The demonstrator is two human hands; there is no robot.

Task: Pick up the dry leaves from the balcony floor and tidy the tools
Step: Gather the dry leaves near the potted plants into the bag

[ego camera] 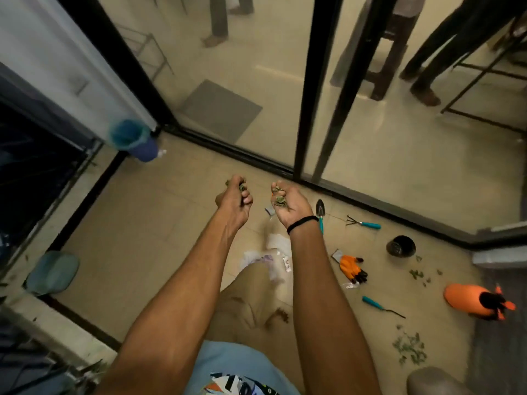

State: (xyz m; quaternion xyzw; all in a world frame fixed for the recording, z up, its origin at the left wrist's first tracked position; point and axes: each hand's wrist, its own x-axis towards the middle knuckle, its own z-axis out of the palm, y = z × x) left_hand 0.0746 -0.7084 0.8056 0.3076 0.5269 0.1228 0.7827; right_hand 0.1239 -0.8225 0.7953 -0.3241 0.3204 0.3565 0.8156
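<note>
both arms are extended forward over the balcony floor point(148, 223). the left hand point(233, 202) is closed in a fist, fingers curled round a clump of dry leaves point(241, 187) that shows at the top of the fist. the right hand point(291, 205) is turned palm up and cupped, fingers half curled about a second clump point(278, 197) resting in the palm. a black wristband point(302, 223) sits on the right wrist.

more leaves lie on the tiles to the right: 1 scatter point(409, 347) near the lower right corner and 1 smaller scatter point(418, 274) near the black pot point(400, 246).

tools on the floor, all right of the hands:
- a trowel point(320, 208) with a teal handle, seen just beside the right wrist.
- a small hand rake point(362, 222) near the door track.
- a third teal-handled tool point(382, 305), its head too thin to identify.
- orange gloves point(352, 266), between the trowel and that third tool.

an orange object point(470, 300) lies further right, too blurred to identify.

a blue bin point(134, 139) with a liner stands in the far left corner, well apart from both hands. clear plastic bags point(275, 246) lie on the floor under the right forearm.
</note>
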